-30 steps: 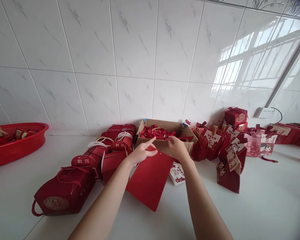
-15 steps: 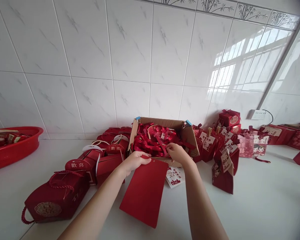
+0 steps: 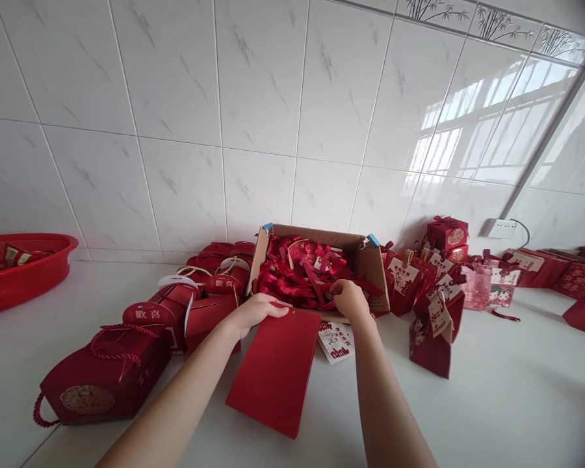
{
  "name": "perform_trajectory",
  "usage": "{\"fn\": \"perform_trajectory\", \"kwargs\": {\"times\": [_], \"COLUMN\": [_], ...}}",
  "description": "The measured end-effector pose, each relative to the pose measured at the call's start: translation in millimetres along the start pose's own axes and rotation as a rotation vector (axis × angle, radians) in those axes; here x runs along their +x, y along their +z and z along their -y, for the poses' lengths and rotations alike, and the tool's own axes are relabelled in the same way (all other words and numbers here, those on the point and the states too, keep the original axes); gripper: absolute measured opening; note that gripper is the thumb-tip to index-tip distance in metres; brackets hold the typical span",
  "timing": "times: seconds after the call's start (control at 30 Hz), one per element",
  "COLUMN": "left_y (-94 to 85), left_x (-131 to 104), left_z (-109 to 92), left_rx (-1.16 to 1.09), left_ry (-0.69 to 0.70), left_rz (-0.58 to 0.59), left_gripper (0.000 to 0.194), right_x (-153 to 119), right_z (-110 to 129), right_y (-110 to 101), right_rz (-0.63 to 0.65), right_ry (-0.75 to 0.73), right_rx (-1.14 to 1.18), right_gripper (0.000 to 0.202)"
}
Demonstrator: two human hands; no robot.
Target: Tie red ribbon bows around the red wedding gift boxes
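Note:
My left hand [image 3: 260, 311] pinches the top left corner of a flat red card [image 3: 275, 370], which has a small hole near its top edge. Right of it, my right hand [image 3: 348, 298] reaches over the front of a cardboard box [image 3: 316, 231] with its fingers pressed together among dark red ribbons [image 3: 297, 273]. What those fingers hold is too small to make out. Below the box's front edge lies a white printed tag [image 3: 337, 342], partly beside the red card. Blue clips sit on the box's back corners.
Red gift boxes with rope handles [image 3: 102, 374] stand at the left, near a red plastic basket [image 3: 29, 279]. Red bags with tags [image 3: 433, 325] and stacked small boxes [image 3: 447, 237] stand at the right. A tiled wall [image 3: 175, 195] rises behind, with a socket [image 3: 500, 228].
The view has shifted slightly. My right hand has moved a little to the right over the ribbons, its fingers drawn in. The red card has shifted slightly left with my left hand.

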State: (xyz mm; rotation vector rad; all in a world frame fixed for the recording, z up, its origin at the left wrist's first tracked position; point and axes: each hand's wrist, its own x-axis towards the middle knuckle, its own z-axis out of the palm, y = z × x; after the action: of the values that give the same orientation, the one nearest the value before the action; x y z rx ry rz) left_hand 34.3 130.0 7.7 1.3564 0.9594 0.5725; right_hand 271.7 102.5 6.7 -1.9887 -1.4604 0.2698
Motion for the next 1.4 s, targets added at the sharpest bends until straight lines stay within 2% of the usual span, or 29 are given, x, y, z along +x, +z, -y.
{"fn": "perform_trajectory", "kwargs": {"times": [0.17, 0.33, 0.43, 0.57, 0.67, 0.73, 0.83, 0.93, 1.07, 1.23, 1.4], "left_y": [-0.3, 2.1, 5.5, 8.9, 9.3, 9.0, 8.8, 9.1, 8.9, 8.4, 7.9], "left_x": [1.7, -0.5, -5.1, -9.9, -9.4, -7.2, -3.8, -3.0, -4.7, -3.6, -3.8], "left_z": [2.5, 0.2, -1.6, -1.4, 1.1, 3.3, 6.0, 6.8, 5.8, 6.1, 7.9], "left_rx": [0.030, 0.031, 0.018, 0.007, 0.011, 0.014, 0.010, 0.006, 0.006, 0.003, -0.007], "left_ry": [-0.010, -0.001, 0.028, 0.084, 0.111, 0.113, 0.109, 0.106, 0.100, 0.091, 0.091], "left_rz": [-0.063, -0.065, -0.056, -0.058, -0.064, -0.068, -0.070, -0.070, -0.067, -0.064, -0.068], "left_gripper": [0.040, 0.039, 0.040, 0.039, 0.037, 0.035, 0.032, 0.031, 0.030, 0.029, 0.032], "right_x": [0.7, 0.7, 4.4, 26.0, 50.7, 66.3, 82.9, 88.4, 83.6, 77.0, 77.5], "right_z": [-7.9, -5.1, 23.4, 86.7, 124.7, 136.3, 135.5, 125.7, 117.1, 118.0, 121.7], "right_y": [-1.0, -8.0, -1.5, 25.2, 46.8, 57.5, 66.4, 68.5, 67.8, 66.8, 69.2], "right_rz": [-0.002, -0.171, -0.194, -0.102, -0.053, -0.017, 0.037, 0.060, 0.022, -0.044, -0.024], "right_ry": [0.007, -0.021, -0.169, -0.416, -0.465, -0.455, -0.420, -0.424, -0.487, -0.563, -0.597], "right_rx": [-0.023, -0.014, -0.019, -0.074, -0.163, -0.230, -0.332, -0.413, -0.469, -0.496, -0.513], "right_gripper": [0.029, 0.033, 0.034, 0.028, 0.028, 0.030, 0.034, 0.034, 0.036, 0.036, 0.033]}}
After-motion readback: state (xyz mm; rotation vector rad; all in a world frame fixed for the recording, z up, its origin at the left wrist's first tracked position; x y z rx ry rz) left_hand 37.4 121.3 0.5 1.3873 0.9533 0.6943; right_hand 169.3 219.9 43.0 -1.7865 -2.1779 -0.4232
